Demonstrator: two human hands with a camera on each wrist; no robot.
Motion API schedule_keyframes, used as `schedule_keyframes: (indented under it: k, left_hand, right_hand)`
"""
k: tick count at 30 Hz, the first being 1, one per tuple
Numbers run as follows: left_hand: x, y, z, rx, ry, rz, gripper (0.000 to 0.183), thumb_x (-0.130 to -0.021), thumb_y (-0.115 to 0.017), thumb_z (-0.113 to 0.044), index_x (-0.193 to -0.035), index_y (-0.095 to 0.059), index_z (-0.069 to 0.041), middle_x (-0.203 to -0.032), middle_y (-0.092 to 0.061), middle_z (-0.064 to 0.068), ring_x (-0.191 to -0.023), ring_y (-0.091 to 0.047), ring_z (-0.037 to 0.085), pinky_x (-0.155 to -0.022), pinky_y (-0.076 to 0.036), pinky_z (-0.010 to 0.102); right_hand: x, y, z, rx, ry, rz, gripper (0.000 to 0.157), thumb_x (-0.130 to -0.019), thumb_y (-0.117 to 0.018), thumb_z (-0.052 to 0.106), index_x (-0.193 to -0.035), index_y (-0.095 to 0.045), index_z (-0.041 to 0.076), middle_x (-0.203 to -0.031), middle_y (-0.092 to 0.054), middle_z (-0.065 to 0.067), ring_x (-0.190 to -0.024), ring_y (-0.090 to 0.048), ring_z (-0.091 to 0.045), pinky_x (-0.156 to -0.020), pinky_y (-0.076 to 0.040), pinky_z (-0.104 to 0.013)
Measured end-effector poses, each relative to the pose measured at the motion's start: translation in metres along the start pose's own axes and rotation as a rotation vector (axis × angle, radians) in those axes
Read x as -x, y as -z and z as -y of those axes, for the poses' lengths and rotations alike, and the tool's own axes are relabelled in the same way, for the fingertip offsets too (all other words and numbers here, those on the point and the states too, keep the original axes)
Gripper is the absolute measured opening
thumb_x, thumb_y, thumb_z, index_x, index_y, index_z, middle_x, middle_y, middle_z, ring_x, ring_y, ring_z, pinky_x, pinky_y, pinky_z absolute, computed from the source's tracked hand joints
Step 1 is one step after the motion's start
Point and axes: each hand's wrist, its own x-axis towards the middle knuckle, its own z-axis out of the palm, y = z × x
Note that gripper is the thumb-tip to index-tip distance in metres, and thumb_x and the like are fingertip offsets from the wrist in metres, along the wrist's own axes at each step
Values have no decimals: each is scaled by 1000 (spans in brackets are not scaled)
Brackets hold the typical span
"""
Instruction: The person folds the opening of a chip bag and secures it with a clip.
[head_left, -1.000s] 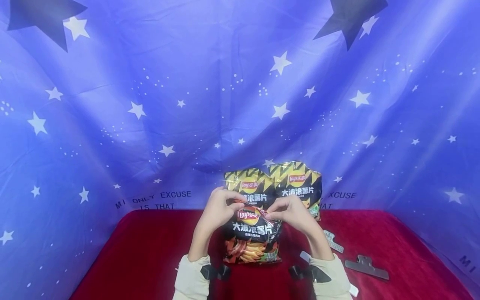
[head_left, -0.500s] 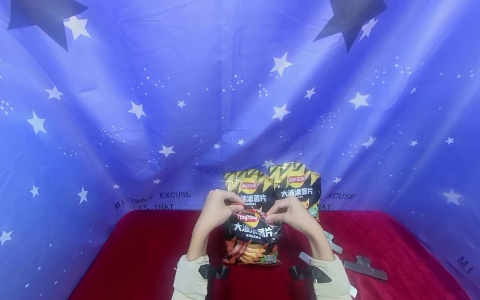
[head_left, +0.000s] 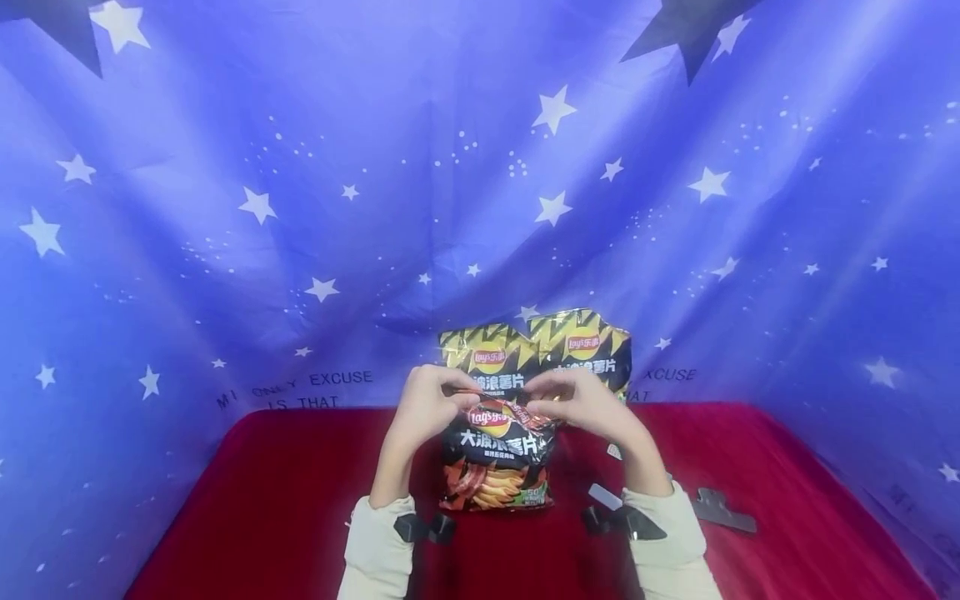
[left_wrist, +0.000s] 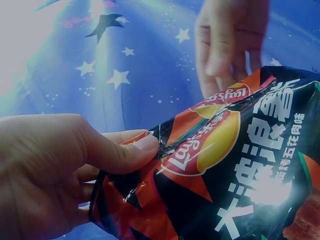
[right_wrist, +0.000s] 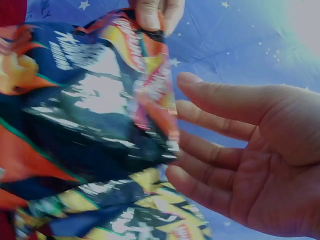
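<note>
An orange-and-black bag of potato chips (head_left: pixel 495 467) stands on the red cloth in the head view. Its top edge is folded forward and down. My left hand (head_left: pixel 423 408) pinches the left end of this fold, the thumb (left_wrist: pixel 142 147) pressing from the front in the left wrist view. At the bag's right end is my right hand (head_left: pixel 581 404). The right wrist view shows its thumb (right_wrist: pixel 215 95) apart from the bag and its fingers spread, fingertips close to the bag's edge. Nothing is held in that hand.
Two yellow-and-black chip bags stand behind, one at the left (head_left: pixel 491 346) and one at the right (head_left: pixel 581 333). A dark wide clip (head_left: pixel 720 510) lies right of my right forearm, and a pale flat piece (head_left: pixel 604 497) left of it. A starry blue curtain (head_left: pixel 337 250) hangs behind.
My right thumb and fingers have parted and let go of the bag's right end. My left hand keeps its pinch. The head view has shifted slightly, and my right forearm hides a pale clip seen earlier.
</note>
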Motion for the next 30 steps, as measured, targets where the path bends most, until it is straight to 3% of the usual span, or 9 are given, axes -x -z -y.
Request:
schedule_keyframes:
  k: [4,10,15,20,30]
  left_hand:
    - [-1,1,2,7,16,-8,13,-81,-84,-5,-92,-83,-11,-89,-80,-1,-74,-65,10,-74,-54,33]
    - [-1,1,4,19,17,-9,12,-82,-83,-5,-93,-83,-10,-88,-80,0,-73,-63,12,-74,-53,33]
    - [-1,0,4,20,16,-18,12,-82,-83,-4,-92,-83,-10,-88,-79,0,-72,-62,12,-73,-52,33]
    - [-1,1,4,22,20,-23,12,-81,-83,-4,-91,-83,-12,-88,-80,0,-67,-61,10,-69,-52,31]
    - [1,-1,5,11,15,-29,11,-82,-83,-5,-92,-82,-10,-89,-80,0,-69,-64,9,-73,-53,33]
  right_hand:
    - [-4,26,7,135,-34,13,33,-93,-74,27,-118,-72,5,-112,-76,-11,-96,-72,-19,-87,-60,-39]
    - [-3,59,-3,323,-129,124,29,-92,-74,21,-112,-73,-1,-106,-76,-15,-95,-72,-26,-88,-60,-46]
    - [3,74,-28,493,-237,230,20,-86,-78,13,-96,-74,-3,-87,-75,-10,-77,-68,-20,-74,-60,-39]
    - [17,80,-60,621,-268,289,10,-77,-81,4,-82,-73,1,-75,-71,-4,-69,-63,-15,-65,-56,-32]
    - [38,79,-101,508,-390,350,8,-78,-76,-3,-85,-72,-3,-66,-68,-7,-61,-66,-19,-60,-60,-36]
